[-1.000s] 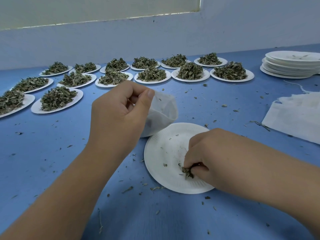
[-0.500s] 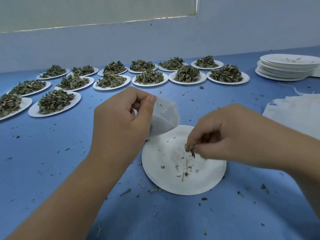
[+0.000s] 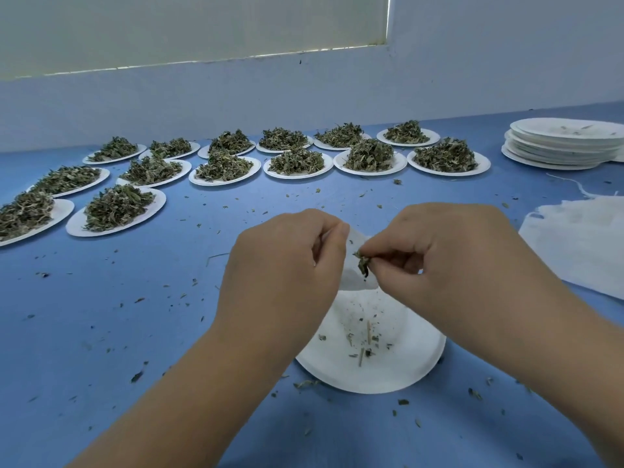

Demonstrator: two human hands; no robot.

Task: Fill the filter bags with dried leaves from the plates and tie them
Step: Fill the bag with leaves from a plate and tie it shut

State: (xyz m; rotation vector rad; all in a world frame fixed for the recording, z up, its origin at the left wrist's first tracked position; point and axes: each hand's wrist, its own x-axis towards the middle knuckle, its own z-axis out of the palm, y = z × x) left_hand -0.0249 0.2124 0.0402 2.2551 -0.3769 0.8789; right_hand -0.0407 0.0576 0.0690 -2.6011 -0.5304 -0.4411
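My left hand [image 3: 287, 265] grips a white filter bag [image 3: 354, 275] by its rim, holding it above a white paper plate [image 3: 412, 359]. Most of the bag is hidden between my hands. My right hand [image 3: 449, 261] pinches a small clump of dried leaves [image 3: 363, 263] right at the bag's mouth. Only a few crumbs and stems lie on the plate below.
Several paper plates heaped with dried leaves [image 3: 369, 153] stand in rows across the far blue table [image 3: 135, 332]. A stack of empty plates [image 3: 564, 143] sits at the far right, a pile of white filter bags [image 3: 580, 241] lies right. Leaf crumbs are scattered about.
My right hand lifted from the plate with a pinch of leaves and moved left to the bag's mouth. The left hand has come nearer to it with the bag.
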